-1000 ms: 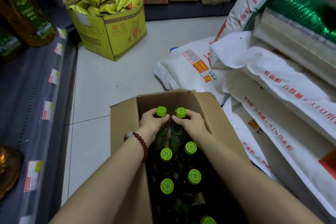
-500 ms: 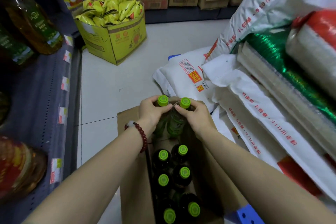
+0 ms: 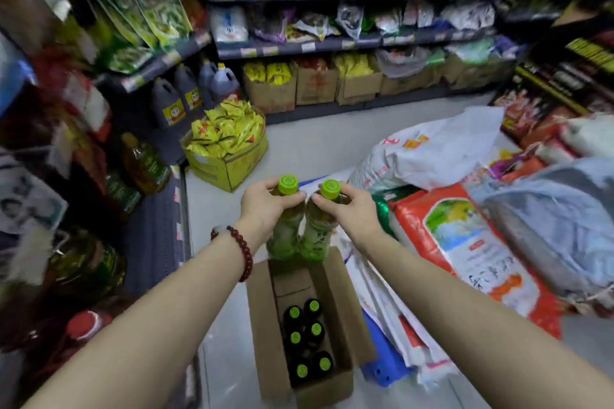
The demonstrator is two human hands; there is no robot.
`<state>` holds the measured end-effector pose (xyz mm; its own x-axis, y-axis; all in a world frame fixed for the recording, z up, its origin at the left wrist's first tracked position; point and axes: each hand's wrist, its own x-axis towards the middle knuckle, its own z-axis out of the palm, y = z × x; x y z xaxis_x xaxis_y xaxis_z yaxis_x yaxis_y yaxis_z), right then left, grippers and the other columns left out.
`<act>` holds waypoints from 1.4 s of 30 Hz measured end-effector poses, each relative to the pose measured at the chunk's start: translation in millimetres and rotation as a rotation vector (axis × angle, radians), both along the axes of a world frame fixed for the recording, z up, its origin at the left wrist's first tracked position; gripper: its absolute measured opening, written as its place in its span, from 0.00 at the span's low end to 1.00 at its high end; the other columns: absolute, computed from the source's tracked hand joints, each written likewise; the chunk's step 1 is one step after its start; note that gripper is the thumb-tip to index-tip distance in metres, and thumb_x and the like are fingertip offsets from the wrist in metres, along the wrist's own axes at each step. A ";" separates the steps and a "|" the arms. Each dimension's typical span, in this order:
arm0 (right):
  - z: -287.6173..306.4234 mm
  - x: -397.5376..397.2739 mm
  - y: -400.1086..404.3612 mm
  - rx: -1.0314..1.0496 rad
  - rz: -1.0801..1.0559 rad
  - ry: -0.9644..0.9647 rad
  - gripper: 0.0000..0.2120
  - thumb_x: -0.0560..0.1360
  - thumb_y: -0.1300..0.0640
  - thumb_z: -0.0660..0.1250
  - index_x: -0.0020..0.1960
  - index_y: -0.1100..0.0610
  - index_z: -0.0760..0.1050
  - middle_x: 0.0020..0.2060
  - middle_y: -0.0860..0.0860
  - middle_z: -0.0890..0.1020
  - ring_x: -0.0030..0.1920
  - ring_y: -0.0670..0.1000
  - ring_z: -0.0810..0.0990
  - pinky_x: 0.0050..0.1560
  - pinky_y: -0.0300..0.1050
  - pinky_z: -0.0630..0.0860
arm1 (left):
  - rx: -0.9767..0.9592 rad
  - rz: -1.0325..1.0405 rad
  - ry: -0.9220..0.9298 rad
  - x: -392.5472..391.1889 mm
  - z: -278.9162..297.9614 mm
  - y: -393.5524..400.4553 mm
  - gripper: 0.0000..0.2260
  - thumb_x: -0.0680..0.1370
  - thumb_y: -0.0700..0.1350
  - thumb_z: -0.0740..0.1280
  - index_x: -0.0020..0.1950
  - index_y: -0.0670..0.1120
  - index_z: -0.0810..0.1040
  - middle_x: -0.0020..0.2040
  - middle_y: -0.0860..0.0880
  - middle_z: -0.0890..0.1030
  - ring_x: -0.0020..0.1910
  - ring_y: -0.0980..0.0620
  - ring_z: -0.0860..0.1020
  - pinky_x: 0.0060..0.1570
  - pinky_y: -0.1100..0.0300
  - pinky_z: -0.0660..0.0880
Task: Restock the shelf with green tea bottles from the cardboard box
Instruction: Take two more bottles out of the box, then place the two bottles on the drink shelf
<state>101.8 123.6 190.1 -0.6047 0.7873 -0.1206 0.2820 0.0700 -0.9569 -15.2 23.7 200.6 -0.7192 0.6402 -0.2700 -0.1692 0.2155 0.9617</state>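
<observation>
Cardboard box (image 3: 335,295) on floor holds six green-capped bottles (image 3: 307,339). Above box: my left hand (image 3: 265,206) wrapped around one green tea bottle (image 3: 285,232), right hand (image 3: 345,209) around another bottle (image 3: 317,236), side by side, touching.

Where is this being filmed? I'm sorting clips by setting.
Most likely a small grocery shop aisle: tiered shelves with price tags full of packaged food, an open yellow carton of snack packets on the floor, and stacked white rice sacks beside it.

The right-hand green tea bottle (image 3: 315,236) bears blurred Chinese characters; no other print is legible.
</observation>
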 end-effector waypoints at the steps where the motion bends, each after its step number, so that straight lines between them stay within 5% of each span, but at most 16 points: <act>1: 32.4 -0.8 -2.9 0.018 0.006 0.018 0.07 0.70 0.61 0.75 0.47 0.62 0.82 0.39 0.53 0.83 0.42 0.49 0.79 0.50 0.48 0.78 | 0.015 -0.010 0.020 -0.8 33.5 -3.3 0.11 0.68 0.35 0.75 0.49 0.40 0.81 0.43 0.44 0.81 0.43 0.50 0.77 0.48 0.57 0.77; 5: 149.2 -3.1 -16.3 0.099 0.018 0.047 0.10 0.68 0.55 0.76 0.42 0.62 0.81 0.37 0.57 0.83 0.41 0.49 0.78 0.49 0.52 0.79 | 0.067 -0.075 0.104 -6.2 155.2 -19.3 0.07 0.68 0.37 0.76 0.42 0.44 0.81 0.38 0.49 0.81 0.36 0.55 0.77 0.38 0.65 0.77; 10: 271.9 2.4 -40.2 0.185 0.000 0.140 0.05 0.67 0.53 0.77 0.40 0.51 0.83 0.34 0.45 0.83 0.39 0.44 0.79 0.46 0.45 0.78 | 0.121 -0.090 0.163 -8.5 277.9 -40.3 0.10 0.65 0.40 0.78 0.44 0.45 0.84 0.41 0.48 0.85 0.42 0.50 0.81 0.48 0.57 0.79; 17: 392.6 34.1 -90.7 0.263 -0.006 0.188 0.16 0.62 0.44 0.78 0.46 0.52 0.86 0.43 0.47 0.87 0.49 0.47 0.84 0.58 0.49 0.79 | 0.221 -0.099 0.176 28.4 400.0 -101.6 0.08 0.66 0.37 0.77 0.44 0.43 0.83 0.36 0.48 0.84 0.33 0.53 0.82 0.41 0.61 0.80; 24: 450.8 73.8 -170.3 0.307 0.098 0.281 0.18 0.58 0.45 0.80 0.44 0.52 0.86 0.44 0.50 0.87 0.50 0.50 0.84 0.58 0.52 0.79 | 0.309 -0.016 0.239 86.9 450.2 -204.5 0.06 0.67 0.37 0.76 0.40 0.46 0.84 0.34 0.50 0.85 0.35 0.52 0.83 0.37 0.62 0.80; 27: 466.1 87.1 -210.1 0.275 0.133 0.312 0.25 0.55 0.42 0.80 0.46 0.55 0.86 0.45 0.51 0.87 0.51 0.50 0.84 0.60 0.52 0.79 | 0.308 0.026 0.249 103.8 464.3 -249.3 0.06 0.66 0.39 0.77 0.41 0.46 0.85 0.39 0.46 0.86 0.41 0.46 0.83 0.48 0.53 0.80; 31: 486.8 99.1 -268.0 0.267 0.193 0.301 0.14 0.60 0.46 0.80 0.39 0.53 0.84 0.40 0.45 0.86 0.46 0.46 0.83 0.57 0.46 0.78 | 0.263 0.070 0.186 115.0 477.0 -310.2 0.14 0.61 0.43 0.80 0.45 0.44 0.85 0.45 0.43 0.85 0.46 0.45 0.83 0.56 0.46 0.78; 33: 491.1 102.0 -298.8 0.257 0.219 0.302 0.18 0.58 0.44 0.81 0.40 0.54 0.84 0.40 0.47 0.86 0.46 0.47 0.84 0.56 0.48 0.79 | 0.213 0.060 0.137 116.9 480.7 -342.1 0.27 0.57 0.45 0.82 0.53 0.41 0.83 0.45 0.43 0.85 0.42 0.46 0.83 0.49 0.46 0.80; 35: 491.3 102.3 -330.9 0.222 0.247 0.313 0.17 0.58 0.46 0.81 0.41 0.55 0.85 0.40 0.49 0.87 0.45 0.47 0.85 0.53 0.48 0.80 | 0.198 0.044 0.107 115.7 481.4 -375.5 0.26 0.60 0.44 0.80 0.55 0.40 0.81 0.41 0.44 0.85 0.35 0.48 0.83 0.38 0.51 0.81; 38: 492.3 102.3 -377.8 0.245 0.280 0.323 0.11 0.61 0.50 0.81 0.39 0.54 0.85 0.36 0.47 0.86 0.39 0.42 0.82 0.41 0.37 0.75 | 0.175 0.031 0.112 109.4 478.7 -425.2 0.27 0.58 0.46 0.81 0.55 0.42 0.81 0.42 0.46 0.86 0.37 0.49 0.84 0.37 0.53 0.82; 42: 493.9 91.3 -439.6 0.195 0.301 0.350 0.12 0.62 0.53 0.80 0.42 0.58 0.86 0.38 0.53 0.87 0.41 0.50 0.86 0.47 0.46 0.82 | 0.198 -0.043 0.142 96.3 483.9 -487.0 0.06 0.67 0.41 0.76 0.42 0.44 0.84 0.37 0.47 0.85 0.32 0.53 0.83 0.29 0.62 0.78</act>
